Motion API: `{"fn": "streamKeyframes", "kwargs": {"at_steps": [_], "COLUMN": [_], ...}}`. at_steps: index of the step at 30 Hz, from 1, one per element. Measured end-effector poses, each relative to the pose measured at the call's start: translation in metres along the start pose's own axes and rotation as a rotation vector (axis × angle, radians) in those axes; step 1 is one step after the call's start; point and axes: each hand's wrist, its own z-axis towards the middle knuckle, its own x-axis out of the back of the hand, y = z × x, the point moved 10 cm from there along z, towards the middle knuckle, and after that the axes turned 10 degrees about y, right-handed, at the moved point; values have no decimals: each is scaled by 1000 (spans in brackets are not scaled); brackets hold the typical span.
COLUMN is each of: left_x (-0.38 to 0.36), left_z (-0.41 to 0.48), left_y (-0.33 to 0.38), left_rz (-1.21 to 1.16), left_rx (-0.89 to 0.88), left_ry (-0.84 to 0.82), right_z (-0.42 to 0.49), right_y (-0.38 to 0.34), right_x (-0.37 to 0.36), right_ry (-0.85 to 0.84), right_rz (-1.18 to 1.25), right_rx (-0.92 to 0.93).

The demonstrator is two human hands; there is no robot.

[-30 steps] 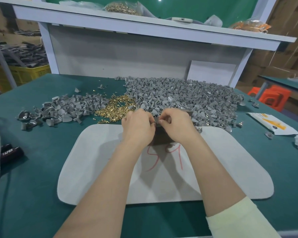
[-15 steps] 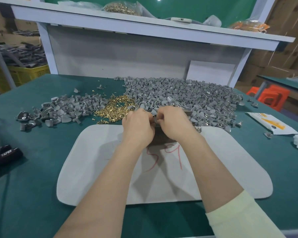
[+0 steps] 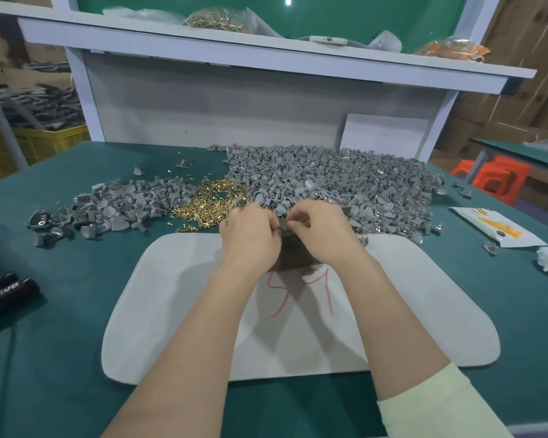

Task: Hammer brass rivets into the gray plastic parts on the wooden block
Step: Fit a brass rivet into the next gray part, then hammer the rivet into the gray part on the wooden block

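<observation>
Head view, the only one. Holding the left hand point(image 3: 250, 238) and right hand point(image 3: 323, 235) knuckle to knuckle, fingers of both curled in narrow. Pinching between their tips what looks like one small gray plastic part point(image 3: 283, 227); with or without a rivet in it, cannot tell.

Working directly over the wooden block point(image 3: 293, 259), dark, showing just below and between the two wrists, at the far edge of the white mat point(image 3: 424, 295). Judging the step as seating the part on the block, not yet hammering: no hammer in either hand.

Turning on one relation: straight down from the fingertips to the block top, touching or nearly so, both hands equally near. Long axis of the part too small to read.

Finding the brass rivets point(image 3: 212, 203) just beyond and left of the left hand, nearer that hand. Finding the big heap of gray parts point(image 3: 345, 181) just behind the right hand, a smaller heap point(image 3: 117, 210) well off to the left. Lying far left of the left hand, two black handles point(image 3: 10, 290) lettered TAPER; hammer or not, cannot tell.
</observation>
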Motion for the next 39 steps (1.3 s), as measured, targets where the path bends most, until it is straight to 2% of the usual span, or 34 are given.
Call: {"fn": "streamKeyframes", "kwargs": {"at_steps": [12, 22, 25, 27, 29, 32, 35, 39], "left_x": [0, 0, -1, 0, 2, 5, 4, 1], "left_z": [0, -2, -2, -3, -3, -1, -1, 0], "left_y": [3, 6, 3, -1, -4, -8, -10, -9], "left_rz": [33, 44, 40, 20, -3, -21, -22, -29], "left_rx": [-30, -61, -47, -13, 18, 47, 63, 70], "left_ry": [-6, -4, -8, -2, 7, 7, -10, -24], "right_z": [-2, -5, -6, -7, -4, -6, -17, -16], "right_y": [-21, -26, -25, -16, 8, 66, 101, 100], "right_x": [-5, -9, -11, -7, 10, 46, 42, 27], "right_ry": [-45, 10, -3, -17, 42, 159, -11, -104], "right_rz": [-279, -372, -308, -176, -67, -159, -272, -215], "right_rx": [91, 131, 129, 68, -71, -356, -518, -517]}}
